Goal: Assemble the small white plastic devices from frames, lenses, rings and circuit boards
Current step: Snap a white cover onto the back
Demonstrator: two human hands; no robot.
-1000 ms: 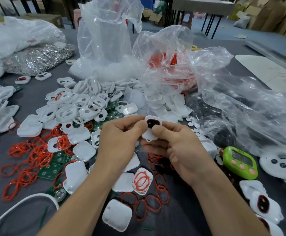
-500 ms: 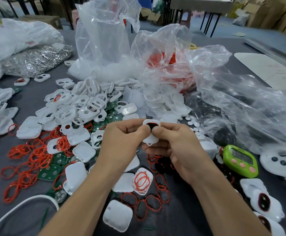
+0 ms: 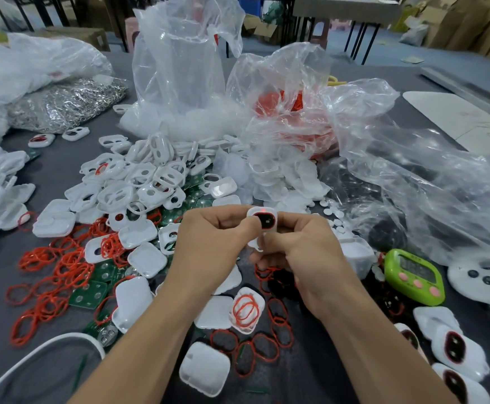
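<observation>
Both hands hold one small white device (image 3: pixel 262 221) above the table's middle. It has a dark lens ringed in red, and a small red light glows at its top. My left hand (image 3: pixel 211 240) pinches its left side with the thumb on the lens edge. My right hand (image 3: pixel 305 249) grips its right side and underside. A heap of white frames (image 3: pixel 139 182) lies behind, orange rings (image 3: pixel 63 266) lie to the left, green circuit boards (image 3: pixel 89 293) among them, and white back shells (image 3: pixel 204 368) sit near my forearms.
Clear plastic bags (image 3: pixel 185 68) of parts stand at the back. A green timer (image 3: pixel 414 275) and a white controller (image 3: pixel 482 278) lie at the right. Finished devices (image 3: pixel 453 348) are grouped at the lower right. A silver bag (image 3: pixel 63 106) lies at the back left.
The hands have stayed on the device, which sits slightly more upright; my left thumb has slid on the lens, and a red light now shows at its top.
</observation>
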